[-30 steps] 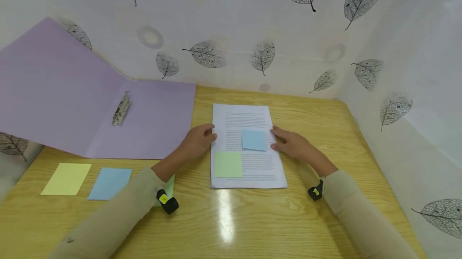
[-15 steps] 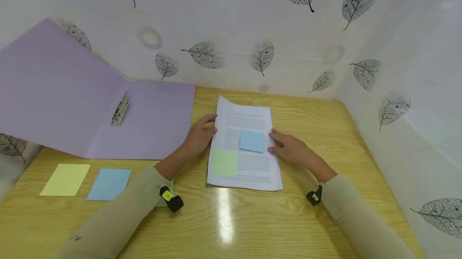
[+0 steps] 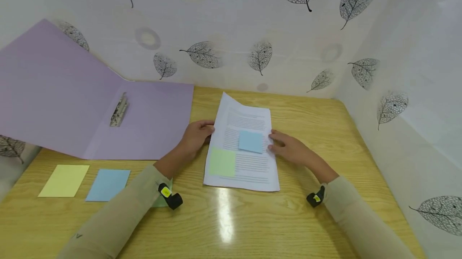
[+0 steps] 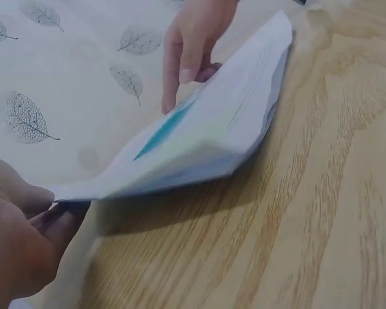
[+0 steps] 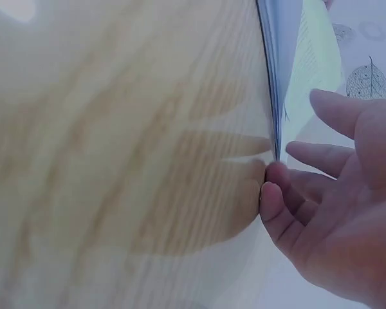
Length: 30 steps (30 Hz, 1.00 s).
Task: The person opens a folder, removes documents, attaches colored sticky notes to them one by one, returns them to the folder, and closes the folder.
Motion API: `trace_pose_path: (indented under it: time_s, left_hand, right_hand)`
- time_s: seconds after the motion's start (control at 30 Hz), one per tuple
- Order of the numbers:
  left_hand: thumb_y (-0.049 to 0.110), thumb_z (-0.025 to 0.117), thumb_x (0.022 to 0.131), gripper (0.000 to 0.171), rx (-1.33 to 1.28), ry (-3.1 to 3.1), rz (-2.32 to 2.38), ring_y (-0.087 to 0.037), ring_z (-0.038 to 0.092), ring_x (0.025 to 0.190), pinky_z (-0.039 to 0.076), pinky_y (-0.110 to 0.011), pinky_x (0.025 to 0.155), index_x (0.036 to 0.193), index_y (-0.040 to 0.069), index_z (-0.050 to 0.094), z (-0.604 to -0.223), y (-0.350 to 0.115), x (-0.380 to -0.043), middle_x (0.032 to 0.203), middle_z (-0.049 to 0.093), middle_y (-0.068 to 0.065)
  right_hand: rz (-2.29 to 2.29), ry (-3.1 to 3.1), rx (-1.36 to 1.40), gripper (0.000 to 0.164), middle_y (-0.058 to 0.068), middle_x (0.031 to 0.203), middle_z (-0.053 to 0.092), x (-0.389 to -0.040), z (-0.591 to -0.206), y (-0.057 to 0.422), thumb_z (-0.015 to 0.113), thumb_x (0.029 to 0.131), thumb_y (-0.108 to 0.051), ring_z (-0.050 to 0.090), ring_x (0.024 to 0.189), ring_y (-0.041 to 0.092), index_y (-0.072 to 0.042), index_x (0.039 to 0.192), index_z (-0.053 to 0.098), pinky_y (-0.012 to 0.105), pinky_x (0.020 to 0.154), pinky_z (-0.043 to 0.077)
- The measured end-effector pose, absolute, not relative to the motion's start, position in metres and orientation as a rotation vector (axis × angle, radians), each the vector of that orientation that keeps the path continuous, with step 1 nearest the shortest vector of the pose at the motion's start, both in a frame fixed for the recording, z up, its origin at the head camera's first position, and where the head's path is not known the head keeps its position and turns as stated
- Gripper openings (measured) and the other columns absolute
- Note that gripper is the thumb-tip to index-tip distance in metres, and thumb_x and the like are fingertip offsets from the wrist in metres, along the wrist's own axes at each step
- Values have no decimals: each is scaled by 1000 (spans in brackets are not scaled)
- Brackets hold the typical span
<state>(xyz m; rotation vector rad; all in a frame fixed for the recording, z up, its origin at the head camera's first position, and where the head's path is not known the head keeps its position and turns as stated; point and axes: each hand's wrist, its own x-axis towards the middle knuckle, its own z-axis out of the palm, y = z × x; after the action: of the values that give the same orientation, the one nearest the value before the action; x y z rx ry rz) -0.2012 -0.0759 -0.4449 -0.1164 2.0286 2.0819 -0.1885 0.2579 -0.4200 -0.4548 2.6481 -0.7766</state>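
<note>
A stack of printed white sheets (image 3: pixel 252 170) lies between my hands, tilted, its left side raised off the wooden table (image 4: pixel 334 212). On its top sheet are a blue sticky note (image 3: pixel 250 142) and a light green sticky note (image 3: pixel 222 162). My left hand (image 3: pixel 194 138) pinches the left edge, thumb above and fingers beneath, as the left wrist view shows. At the opposite edge, my right hand (image 3: pixel 293 150) touches the sheets with loosely bent fingertips (image 5: pixel 276 174). Its thumb stands apart from the paper in the right wrist view.
A purple lever-arch folder (image 3: pixel 155 122) lies spread at the left, its cover leaning on the patterned wall, a metal clip (image 3: pixel 119 110) inside. In front are yellow (image 3: pixel 63 181) and blue (image 3: pixel 108 185) paper squares. A green square (image 3: pixel 161 199) is partly under my left forearm.
My left hand has taken hold of the stack's left edge and lifted that side. The sheets have turned and shifted slightly left, their top left corner curling up. My right hand stays by the right edge.
</note>
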Motion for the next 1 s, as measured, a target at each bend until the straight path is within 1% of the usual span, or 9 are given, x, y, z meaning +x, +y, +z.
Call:
trace_pose_path:
  time_s: [0.1,0.17,0.23,0.33,0.47,0.63,0.77,0.9,1.0]
  left_hand:
    - [8,58,102,35,-126,2033,2098,-18,69,106,59,-24,82,135,-2,59,-444,-80,-199,129,67,-20]
    - [9,59,102,34,-128,2050,2101,-18,68,108,58,-24,83,135,0,59,-443,-83,-198,129,67,-18]
    - [10,59,102,35,-134,2057,2113,-18,68,109,58,-24,84,136,1,59,-442,-87,-195,129,67,-16]
    - [10,59,102,36,-130,2034,2169,-17,67,108,58,-24,85,137,1,58,-438,-93,-192,129,66,-17]
    - [8,59,102,38,-107,1958,2273,-12,67,105,57,-24,87,138,-1,56,-430,-102,-188,126,66,-17]
    - [9,60,101,39,-75,1908,2319,-10,69,102,58,-24,87,139,-2,55,-420,-114,-180,123,68,-12]
    - [14,59,103,40,31,1980,2249,-12,69,106,57,-27,91,140,0,54,-413,-132,-169,128,66,-14]
    - [20,59,103,41,131,2139,2233,-14,69,108,56,-31,95,139,1,54,-404,-164,-151,126,66,-13]
    - [18,60,102,39,123,2280,2286,-13,70,106,56,-28,93,137,1,56,-397,-199,-134,117,69,-5]
  right_hand:
    - [-883,2646,-415,53,19,162,32,-190,-420,259,54,105,-32,30,148,43,-5,150,46,61,117,29]
    - [-940,2652,-384,48,20,157,39,-191,-420,259,55,105,-32,40,141,43,-6,145,52,60,112,36]
    - [-990,2652,-343,42,19,151,46,-192,-419,258,56,105,-32,50,129,38,-8,139,57,53,103,44]
    - [-1143,2602,-277,35,16,140,55,-193,-418,254,58,104,-32,56,110,28,-10,132,61,40,90,49]
    - [-1464,2452,-234,33,16,129,60,-192,-414,248,61,102,-23,62,99,22,-8,132,60,33,82,56]
    - [-1687,2314,-195,37,10,119,63,-189,-413,239,65,100,-18,66,95,16,-8,135,62,31,81,59]
    - [-1776,2293,-184,37,4,112,64,-183,-411,231,65,99,-15,66,96,13,-5,135,64,27,81,59]
    - [-1874,2286,-169,38,1,109,65,-177,-407,227,64,99,-11,65,97,12,0,135,62,25,81,58]
    - [-1912,2290,-130,38,-2,111,66,-173,-404,229,63,100,-9,65,98,10,1,136,61,23,81,58]
